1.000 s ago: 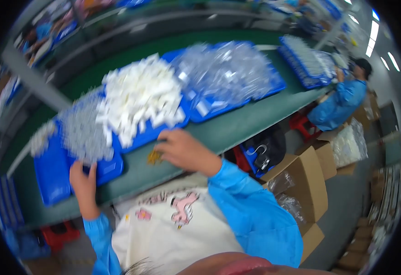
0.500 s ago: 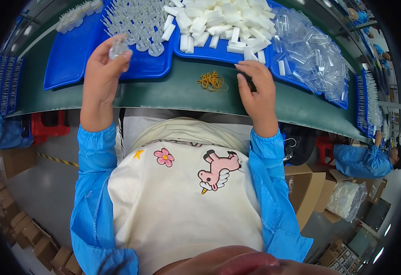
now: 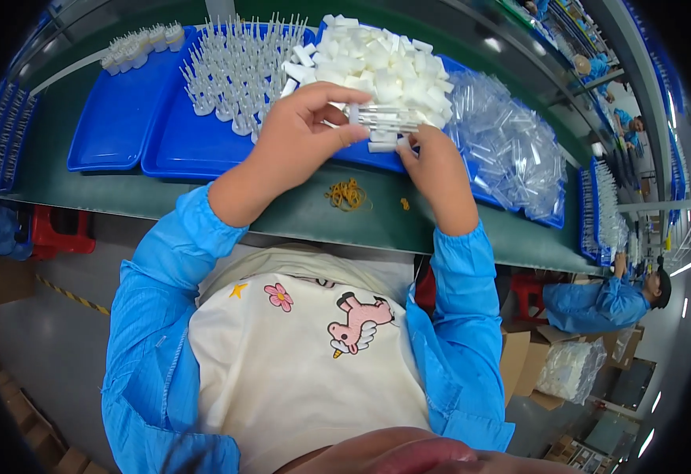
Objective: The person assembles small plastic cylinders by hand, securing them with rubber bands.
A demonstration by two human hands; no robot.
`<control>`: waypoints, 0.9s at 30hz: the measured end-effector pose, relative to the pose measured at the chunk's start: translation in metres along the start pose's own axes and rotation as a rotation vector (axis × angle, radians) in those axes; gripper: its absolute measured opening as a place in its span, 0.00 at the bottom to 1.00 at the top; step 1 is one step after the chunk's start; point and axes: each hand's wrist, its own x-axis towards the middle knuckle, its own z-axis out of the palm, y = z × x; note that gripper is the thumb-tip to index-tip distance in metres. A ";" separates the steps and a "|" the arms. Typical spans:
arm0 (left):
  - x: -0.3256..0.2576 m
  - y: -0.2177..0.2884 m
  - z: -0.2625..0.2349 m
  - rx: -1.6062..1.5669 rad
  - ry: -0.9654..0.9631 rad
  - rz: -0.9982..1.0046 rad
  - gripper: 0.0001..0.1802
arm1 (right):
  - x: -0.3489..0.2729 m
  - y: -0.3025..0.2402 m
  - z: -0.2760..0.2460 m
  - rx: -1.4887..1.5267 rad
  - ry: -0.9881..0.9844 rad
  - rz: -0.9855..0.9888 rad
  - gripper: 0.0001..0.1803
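Note:
My left hand point(image 3: 302, 122) pinches the base of a clear plastic piece with several thin rods point(image 3: 389, 118), turned on its side so the rods point right. Beside the rod ends, my right hand point(image 3: 438, 162) is closed with thumb and finger together. A bit of white shows at its fingertips, but I cannot tell whether it is held or lies behind them. Behind both hands is a heap of white foam blocks point(image 3: 373, 59) on a blue tray. Yellow-brown rubber bands point(image 3: 345, 195) lie on the green table below, with a small yellow-brown bit point(image 3: 405, 204) to their right.
Many upright rodded plastic pieces point(image 3: 235, 67) stand on a blue tray point(image 3: 191, 154). Farther left, another blue tray point(image 3: 108, 142) carries finished-looking white-and-clear pieces point(image 3: 142, 47). Clear plastic tubes point(image 3: 507, 138) fill a tray at right. A co-worker point(image 3: 606, 296) sits far right.
My left hand has moved right with the rodded piece, from over the left trays to before the foam heap. My right hand's fingers have closed beside it. The view has shifted.

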 end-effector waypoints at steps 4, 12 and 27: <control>0.001 -0.004 -0.002 0.244 0.047 0.061 0.21 | 0.007 0.009 -0.022 0.412 -0.097 0.161 0.16; 0.003 -0.013 -0.006 0.211 0.079 0.074 0.21 | 0.036 0.000 -0.036 1.016 0.081 0.164 0.13; 0.002 -0.016 0.003 0.070 0.057 -0.069 0.19 | 0.017 -0.002 -0.009 1.147 0.075 0.155 0.12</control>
